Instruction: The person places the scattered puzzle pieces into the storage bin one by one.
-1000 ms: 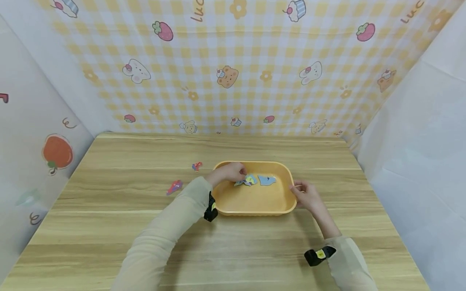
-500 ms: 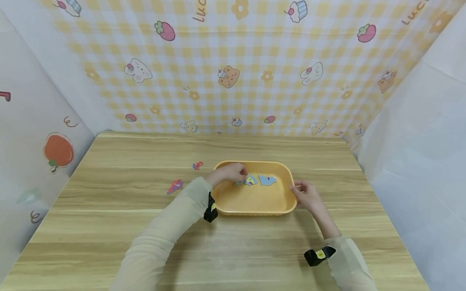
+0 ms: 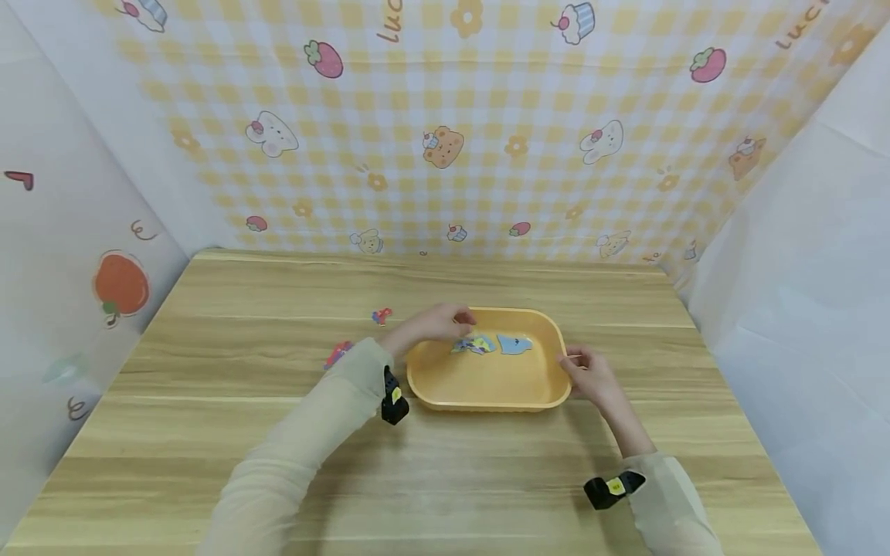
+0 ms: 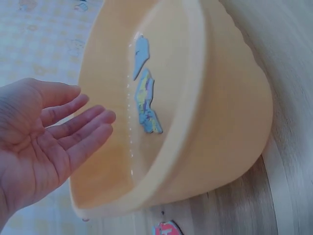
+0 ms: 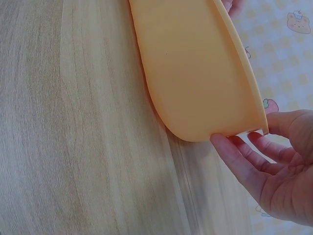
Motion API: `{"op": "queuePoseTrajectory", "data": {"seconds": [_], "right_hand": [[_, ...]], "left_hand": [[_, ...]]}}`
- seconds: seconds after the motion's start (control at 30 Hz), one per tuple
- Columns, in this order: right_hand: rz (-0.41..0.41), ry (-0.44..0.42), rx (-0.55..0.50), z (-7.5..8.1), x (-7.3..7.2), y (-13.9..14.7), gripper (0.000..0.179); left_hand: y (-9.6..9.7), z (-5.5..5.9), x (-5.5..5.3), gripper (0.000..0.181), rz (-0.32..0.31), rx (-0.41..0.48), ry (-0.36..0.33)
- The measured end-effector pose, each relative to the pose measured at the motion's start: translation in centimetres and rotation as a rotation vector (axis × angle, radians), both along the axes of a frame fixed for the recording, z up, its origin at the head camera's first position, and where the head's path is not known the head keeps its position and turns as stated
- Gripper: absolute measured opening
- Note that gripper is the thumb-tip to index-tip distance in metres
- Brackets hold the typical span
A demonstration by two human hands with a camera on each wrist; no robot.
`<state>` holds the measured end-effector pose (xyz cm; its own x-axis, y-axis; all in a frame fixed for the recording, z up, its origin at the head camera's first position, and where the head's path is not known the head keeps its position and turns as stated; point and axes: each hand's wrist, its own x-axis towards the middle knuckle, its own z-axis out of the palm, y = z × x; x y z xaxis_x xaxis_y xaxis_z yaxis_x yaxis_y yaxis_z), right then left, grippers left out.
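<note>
A yellow plastic basin [image 3: 497, 386] stands on the table. My left hand [image 3: 441, 323] hovers over its left rim, holding nothing; in the left wrist view the fingers [image 4: 80, 129] are relaxed and loosely extended. Just right of that hand, a flat multicoloured piece [image 3: 481, 345], blue with yellow and purple, lies on the basin floor. Beside it, a small gap apart, lies a flat light-blue piece [image 3: 513, 345]. Both look like jigsaw pieces. At the right end of the basin my right hand [image 3: 589, 375] holds the rim, thumb at the top and fingers [image 5: 239, 159] against the outer wall.
Left of the basin, a small red-and-blue piece [image 3: 382, 316] lies on the wooden table [image 3: 445, 479]. Nearer, a red-and-purple piece [image 3: 339, 353] is partly covered by the left sleeve. A checked cloth [image 3: 389, 139] hangs behind, with white side walls.
My left hand has lifted off the multicoloured piece and drawn slightly left, its fingers loosening. The right hand keeps its hold on the basin. The head view has shifted slightly.
</note>
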<state>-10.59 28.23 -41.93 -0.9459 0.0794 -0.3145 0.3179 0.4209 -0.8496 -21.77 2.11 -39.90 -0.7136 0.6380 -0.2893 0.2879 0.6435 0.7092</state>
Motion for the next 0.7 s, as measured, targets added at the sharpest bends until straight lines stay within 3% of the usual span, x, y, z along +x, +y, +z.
{"op": "queuePoseTrajectory", "data": {"seconds": [0.13, 0.23, 0.33, 0.53, 0.7], "right_hand": [[-0.004, 0.000, -0.001, 0.1, 0.0, -0.2, 0.040], [-0.004, -0.002, 0.005, 0.0, 0.0, -0.1, 0.041], [-0.010, -0.003, 0.008, 0.0, 0.1, -0.1, 0.041], [0.006, -0.007, 0.007, 0.0, 0.1, 0.0, 0.043], [0.015, -0.011, 0.016, 0.2, 0.1, -0.1, 0.043]], "left_hand": [[-0.9, 0.4, -0.2, 0.029, 0.060, 0.107, -0.067], [-1.7, 0.6, -0.5, 0.030, 0.137, 0.212, -0.142], [-2.6, 0.7, -0.9, 0.030, 0.213, 0.293, -0.160], [-5.1, 0.7, -1.9, 0.029, 0.311, 0.348, -0.058], [-7.3, 0.2, -2.4, 0.031, 0.364, 0.290, -0.020]]}}
